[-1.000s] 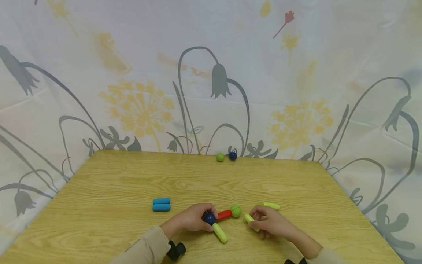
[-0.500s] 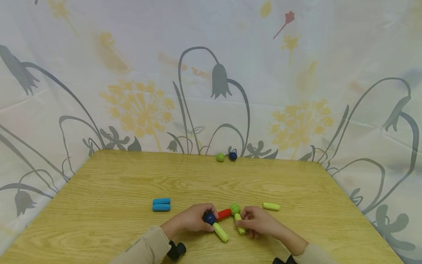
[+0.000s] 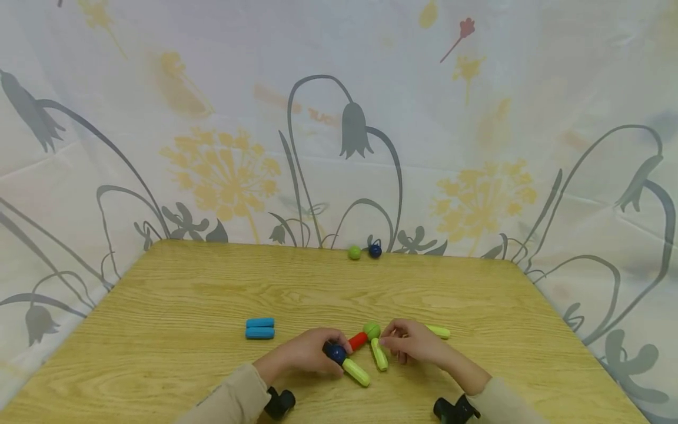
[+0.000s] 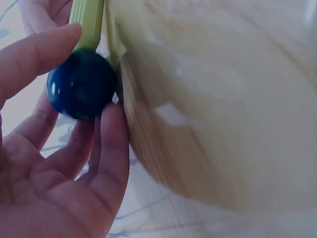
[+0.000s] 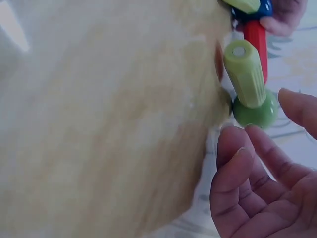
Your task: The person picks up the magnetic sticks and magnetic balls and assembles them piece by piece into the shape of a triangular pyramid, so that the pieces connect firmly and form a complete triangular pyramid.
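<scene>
In the head view my left hand [image 3: 307,351] grips a dark blue ball [image 3: 336,353]. A yellow-green rod [image 3: 356,373] runs from that ball toward the front right, and a red rod [image 3: 357,341] links it to a light green ball [image 3: 372,330]. From the green ball a second yellow-green rod [image 3: 379,354] points toward the front. The left wrist view has the thumb and fingers around the blue ball [image 4: 81,84]. My right hand [image 3: 418,343] is just right of the second rod; the right wrist view has its loosely bent fingers and thumb apart from the rod [image 5: 244,74], holding nothing.
Another yellow-green rod [image 3: 438,331] lies beyond the right hand. Two blue rods [image 3: 259,328] lie side by side left of the left hand. At the table's [image 3: 212,282] back edge are a green ball [image 3: 354,252] and a dark blue ball [image 3: 375,251], before a patterned curtain [image 3: 318,176].
My right hand has carried the second yellow-green rod left to the green ball and let go of it. The green ball has shifted slightly left and back; the left hand keeps its grip.
</scene>
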Tool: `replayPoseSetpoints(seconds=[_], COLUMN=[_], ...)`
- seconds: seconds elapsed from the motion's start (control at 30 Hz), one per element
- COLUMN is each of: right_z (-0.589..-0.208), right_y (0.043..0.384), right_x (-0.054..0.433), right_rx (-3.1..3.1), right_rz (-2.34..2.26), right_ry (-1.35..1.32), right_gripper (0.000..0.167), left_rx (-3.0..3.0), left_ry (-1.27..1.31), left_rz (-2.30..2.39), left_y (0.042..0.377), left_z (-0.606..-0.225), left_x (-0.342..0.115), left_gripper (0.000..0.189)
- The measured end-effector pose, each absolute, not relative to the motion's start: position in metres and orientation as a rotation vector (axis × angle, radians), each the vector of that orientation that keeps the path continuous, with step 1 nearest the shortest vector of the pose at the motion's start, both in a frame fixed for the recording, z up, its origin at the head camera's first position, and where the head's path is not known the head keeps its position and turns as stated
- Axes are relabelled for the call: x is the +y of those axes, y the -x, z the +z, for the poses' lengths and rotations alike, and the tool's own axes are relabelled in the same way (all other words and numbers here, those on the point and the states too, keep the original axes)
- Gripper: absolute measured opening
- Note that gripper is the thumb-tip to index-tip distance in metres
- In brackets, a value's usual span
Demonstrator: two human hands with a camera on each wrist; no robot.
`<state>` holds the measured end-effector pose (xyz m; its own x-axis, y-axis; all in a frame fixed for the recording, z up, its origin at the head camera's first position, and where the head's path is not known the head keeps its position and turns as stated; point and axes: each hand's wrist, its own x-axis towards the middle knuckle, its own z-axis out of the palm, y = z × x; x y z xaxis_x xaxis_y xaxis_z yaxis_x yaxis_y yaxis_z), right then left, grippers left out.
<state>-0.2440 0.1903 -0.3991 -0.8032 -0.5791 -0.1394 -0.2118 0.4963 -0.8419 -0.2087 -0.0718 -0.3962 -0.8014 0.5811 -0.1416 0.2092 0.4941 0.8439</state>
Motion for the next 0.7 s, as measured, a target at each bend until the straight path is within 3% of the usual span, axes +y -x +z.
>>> replayPoseSetpoints(seconds=[0.3, 0.7], right_z=[-0.394, -0.403], right_y=[0.268, 0.308], right_x=[0.185, 0.168], right_rx=[2.486, 2.528], right_rz=[-1.288, -1.346], right_ry=[0.719, 0.660], right_gripper=[0.022, 0.022], left_rx=[2.227, 2.203], left_ry=[-0.639, -0.568], left_rz=[1.276, 1.306], left_y=[0.208, 0.207], left_z=[-0.395, -0.398], left_x=[-0.081, -0.082], left_gripper=[0.033, 0.030])
